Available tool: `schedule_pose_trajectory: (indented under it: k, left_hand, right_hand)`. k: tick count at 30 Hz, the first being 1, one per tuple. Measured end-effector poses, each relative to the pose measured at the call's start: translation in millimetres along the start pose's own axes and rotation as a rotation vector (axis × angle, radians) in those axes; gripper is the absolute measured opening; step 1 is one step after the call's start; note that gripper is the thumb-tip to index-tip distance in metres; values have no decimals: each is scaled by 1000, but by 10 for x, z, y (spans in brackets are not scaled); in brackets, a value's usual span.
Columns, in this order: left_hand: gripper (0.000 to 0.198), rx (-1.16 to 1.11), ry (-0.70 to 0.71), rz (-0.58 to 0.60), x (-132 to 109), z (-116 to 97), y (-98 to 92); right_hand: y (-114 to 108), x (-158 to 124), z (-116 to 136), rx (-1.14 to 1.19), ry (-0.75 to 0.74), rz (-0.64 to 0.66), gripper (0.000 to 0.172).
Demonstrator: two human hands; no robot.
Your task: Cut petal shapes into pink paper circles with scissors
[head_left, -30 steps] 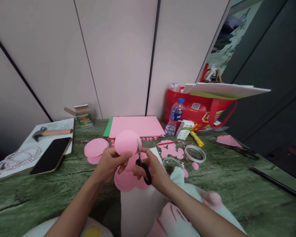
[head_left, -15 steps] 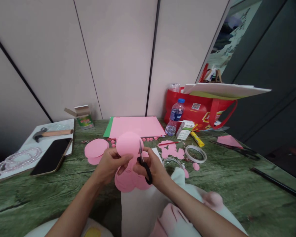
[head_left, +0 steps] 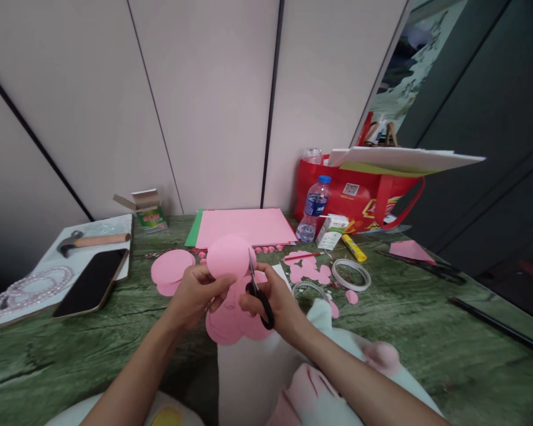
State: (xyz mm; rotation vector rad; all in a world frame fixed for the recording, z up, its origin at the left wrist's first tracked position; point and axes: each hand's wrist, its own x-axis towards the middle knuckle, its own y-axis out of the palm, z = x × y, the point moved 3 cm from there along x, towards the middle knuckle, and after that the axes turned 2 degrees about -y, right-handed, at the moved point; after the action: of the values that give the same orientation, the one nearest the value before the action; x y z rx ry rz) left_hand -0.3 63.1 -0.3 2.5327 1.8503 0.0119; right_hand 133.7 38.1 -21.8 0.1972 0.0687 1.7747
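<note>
Between thumb and fingers, my left hand (head_left: 199, 293) pinches a round pink paper piece (head_left: 228, 255) raised over the table. My right hand (head_left: 273, 299) grips black-handled scissors (head_left: 262, 305), whose blades meet the right edge of that piece. Whether the blades are apart is too small to tell. Below the hands lie more round pink paper pieces (head_left: 225, 325), partly hidden by my fingers. Left of my left hand, a small stack of pink paper circles (head_left: 172, 269) rests on the table. To the right of my right hand lie pink paper offcuts with round cut-outs (head_left: 308, 269).
Pink sheets (head_left: 244, 225) lie at the back by the wall. A water bottle (head_left: 313, 210), a red bag (head_left: 359, 198), a glue stick (head_left: 354, 247) and tape rolls (head_left: 352, 274) stand or lie right. Left are a phone (head_left: 93, 283) and a hammer (head_left: 95, 241). A plush toy (head_left: 355, 367) is close in front.
The view has shifted very slightly. Both hands keep hold of the paper circle and the scissors, and the circle's position against the blades has changed only a little.
</note>
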Motion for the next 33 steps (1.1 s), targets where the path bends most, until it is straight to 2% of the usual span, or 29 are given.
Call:
schedule_pose_trajectory:
  k: [12, 19, 21, 26, 33]
  left_hand:
    - [24, -35, 0, -12, 3, 27, -42]
    - [19, -142, -27, 35, -2, -16, 33]
    - [21, -124, -30, 38, -5, -20, 53]
    - [32, 3, -15, -43, -18, -17, 35]
    - [23, 35, -55, -11, -31, 16, 57]
  right_hand:
    - [-11, -1, -9, -49, 25, -31, 55]
    - [24, -19, 28, -60, 36, 4, 55]
    - [38, -28, 12, -75, 38, 31, 54]
    - [48, -40, -22, -32, 33, 75, 57]
    - [38, -31, 12, 51, -20, 91, 55]
